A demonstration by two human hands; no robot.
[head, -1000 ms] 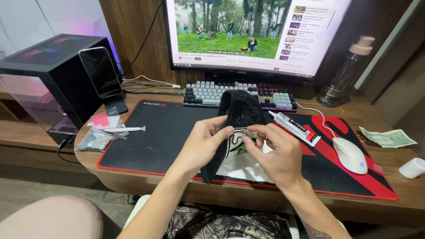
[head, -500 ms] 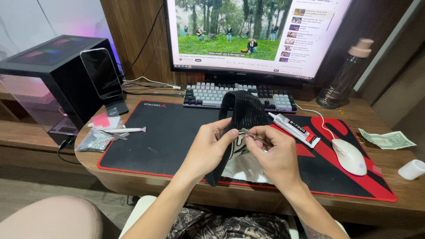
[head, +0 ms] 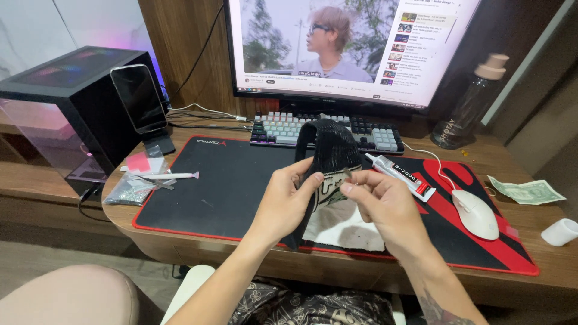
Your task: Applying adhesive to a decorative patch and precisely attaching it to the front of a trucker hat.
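My left hand (head: 288,201) grips the edge of a black mesh cap (head: 330,147) that stands over the black and red desk mat (head: 229,180). The cap's white front panel (head: 340,222) lies on the mat below my hands. Just to the right of the cap, my right hand (head: 385,207) pinches a small thin grey tool (head: 348,173) between thumb and forefinger, its tip at the cap's printed front. A glue tube (head: 399,175) lies on the mat just beyond my right hand.
A keyboard (head: 283,127) and monitor (head: 349,48) sit behind the cap. A white mouse (head: 475,213), a banknote (head: 527,191), a white roll (head: 560,232) and a dark bottle (head: 469,111) are at right. A phone on a stand (head: 139,99), a computer case (head: 57,108) and a bag of small bits (head: 129,189) are at left.
The camera has tilted and the picture on the monitor has changed. My hands stay on the cap, with the right hand's tool still at its front.
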